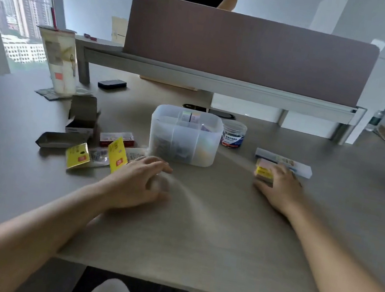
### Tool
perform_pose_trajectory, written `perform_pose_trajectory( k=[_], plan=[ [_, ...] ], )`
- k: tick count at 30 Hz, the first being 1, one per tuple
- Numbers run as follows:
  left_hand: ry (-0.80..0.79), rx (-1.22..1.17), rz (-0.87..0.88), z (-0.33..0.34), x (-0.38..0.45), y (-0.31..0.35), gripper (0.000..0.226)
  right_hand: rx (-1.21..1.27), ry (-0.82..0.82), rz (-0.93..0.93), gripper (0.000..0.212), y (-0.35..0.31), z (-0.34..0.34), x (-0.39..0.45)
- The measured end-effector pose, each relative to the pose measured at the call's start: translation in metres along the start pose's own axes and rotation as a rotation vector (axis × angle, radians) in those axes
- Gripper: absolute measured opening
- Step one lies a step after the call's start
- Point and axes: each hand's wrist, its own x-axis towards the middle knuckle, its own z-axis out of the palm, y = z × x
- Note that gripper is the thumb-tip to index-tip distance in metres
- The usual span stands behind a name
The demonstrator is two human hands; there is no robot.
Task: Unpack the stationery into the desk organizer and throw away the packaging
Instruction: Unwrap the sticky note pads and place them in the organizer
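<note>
**Pad goes left to reach the organizer**

The desk (197,235) is split by the organizer (185,136), set mid-table. Opened packaging (99,153) is piled on its left. A shrink-wrapped pad (263,171) is grasped by the right hand (278,187), right of the organizer, long axis roughly crosswise. The left hand (140,183) is blurred; its grip can't be told.

organizer (185,136): on the desk (197,235), centre
jar (233,134): just right of organizer
opened boxes (82,118): left of organizer
long case (284,162): right of organizer, beyond jar
cup (59,61): far left, behind organizer
</note>
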Motion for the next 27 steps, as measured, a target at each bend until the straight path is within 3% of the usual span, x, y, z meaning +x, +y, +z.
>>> perform_pose_trajectory(
  k=[6,14,21,27],
  plan=[
    [-0.114,0.135,-0.083,0.006,0.013,-0.010,0.072,0.155,-0.002,0.005,0.054,0.005,-0.003,0.004],
    [0.045,0.233,-0.212,-0.007,0.009,-0.035,0.069,0.079,0.035,-0.209,0.037,-0.007,0.000,-0.006],
    [0.164,0.069,0.024,-0.009,0.011,0.000,0.069,0.287,0.115,-0.358,0.015,-0.029,-0.006,-0.017],
    [0.112,-0.233,0.013,0.008,0.040,0.039,0.066,0.709,0.027,-0.342,0.013,-0.061,-0.018,-0.022]
  ],
)
